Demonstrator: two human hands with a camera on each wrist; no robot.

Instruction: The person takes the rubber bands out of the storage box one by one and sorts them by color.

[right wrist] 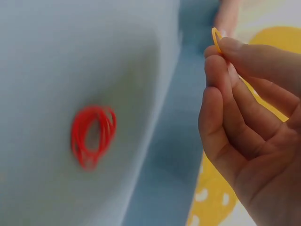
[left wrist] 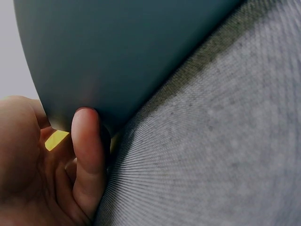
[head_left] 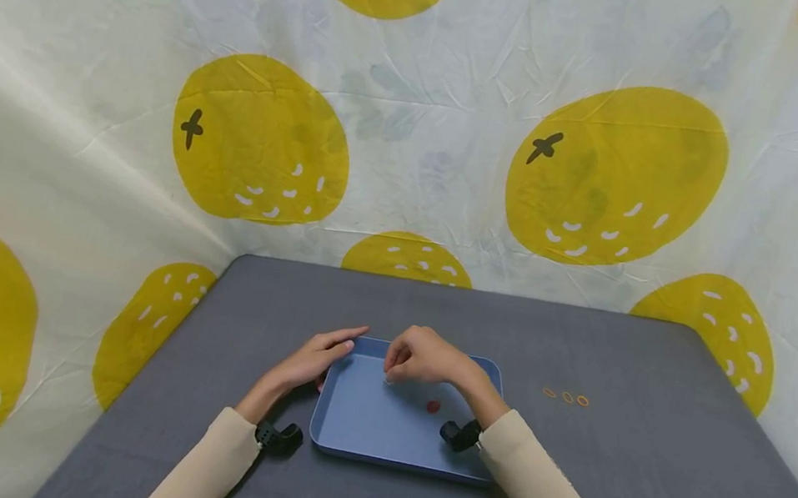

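Observation:
Between the right hand's (head_left: 426,356) thumb and fingertips, a small yellow rubber band (right wrist: 217,39) is pinched; it stands up as a thin loop in the right wrist view. That hand is above the far part of a shallow blue tray (head_left: 375,431). A bundle of red rubber bands (right wrist: 93,134) lies on the tray floor below the right wrist. At the tray's far left corner, the left hand (head_left: 308,361) holds the rim. In the left wrist view one digit (left wrist: 88,136) touches the outer wall, with other fingers partly hidden behind the corner.
Three orange rubber bands (head_left: 567,397) lie in a row on the grey tabletop (head_left: 641,483), right of the tray. Behind the table hangs a white cloth (head_left: 427,152) printed with yellow fruit. Black wrist devices sit on both forearms.

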